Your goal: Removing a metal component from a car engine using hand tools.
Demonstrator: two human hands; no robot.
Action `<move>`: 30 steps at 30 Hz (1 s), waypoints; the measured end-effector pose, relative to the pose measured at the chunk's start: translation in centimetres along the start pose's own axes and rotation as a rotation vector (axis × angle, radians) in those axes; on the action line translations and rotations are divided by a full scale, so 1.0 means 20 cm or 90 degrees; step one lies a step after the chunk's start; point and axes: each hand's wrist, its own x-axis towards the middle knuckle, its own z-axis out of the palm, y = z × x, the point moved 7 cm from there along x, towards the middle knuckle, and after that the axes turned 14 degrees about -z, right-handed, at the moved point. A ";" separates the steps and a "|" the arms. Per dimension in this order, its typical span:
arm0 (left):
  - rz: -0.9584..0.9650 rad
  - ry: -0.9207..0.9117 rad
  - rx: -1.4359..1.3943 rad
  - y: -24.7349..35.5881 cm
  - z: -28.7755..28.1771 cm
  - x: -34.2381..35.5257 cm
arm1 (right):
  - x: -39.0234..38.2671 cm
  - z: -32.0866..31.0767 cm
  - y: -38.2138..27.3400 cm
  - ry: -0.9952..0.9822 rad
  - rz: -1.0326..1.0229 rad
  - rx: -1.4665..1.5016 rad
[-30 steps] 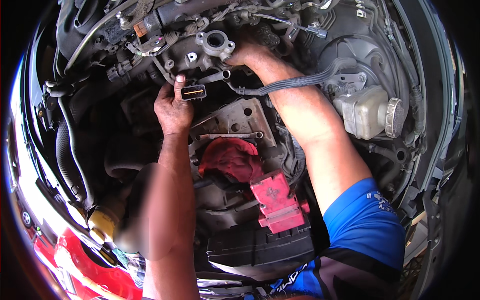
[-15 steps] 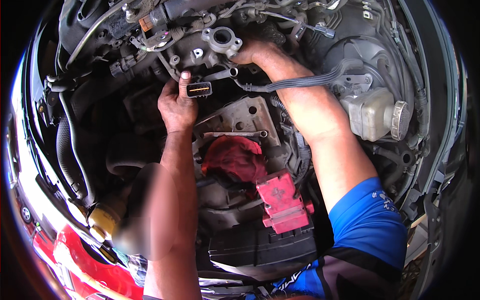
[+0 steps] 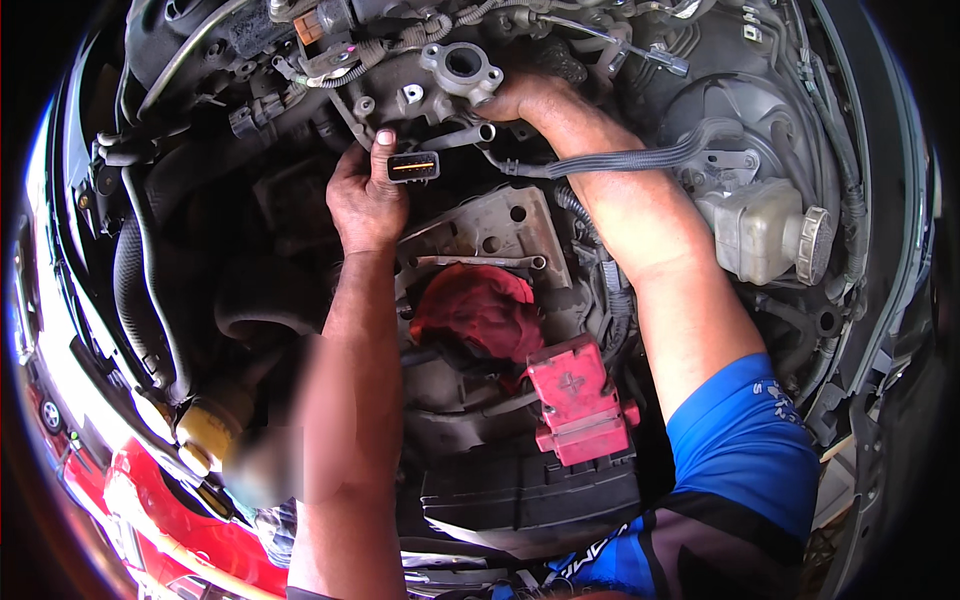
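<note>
The person leaned over an open engine bay, both forearms reaching toward the far side. The left hand [image 3: 362, 195] gripped a black electrical connector [image 3: 413, 166] between thumb and fingers, its open face with an orange seal turned toward the camera. The connector sat just left of a short metal pipe stub [image 3: 470, 134] on the engine. The right hand [image 3: 518, 97] rested farther away, beside a cast metal flange with a round bore [image 3: 461, 66]; its fingers were curled behind the casting, so whether it was closed on anything could not be told. A black corrugated hose [image 3: 640, 158] crossed over the right forearm.

Near the hands lay a grey metal bracket with holes [image 3: 490, 225], and a slim wrench [image 3: 480, 262] lay across its near edge. A red rag [image 3: 478, 312] lay just nearer than the wrench. A red battery terminal cover [image 3: 575, 397] sat right of and nearer than the rag, on the black battery [image 3: 530, 500]. A translucent fluid reservoir with a ribbed cap [image 3: 765, 230] stood at the right. A yellow cap [image 3: 205, 435] sat at the near left.
</note>
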 end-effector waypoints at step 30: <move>-0.047 -0.029 0.015 -0.02 0.00 0.00 | -0.03 -0.03 -0.02 0.011 0.001 -0.009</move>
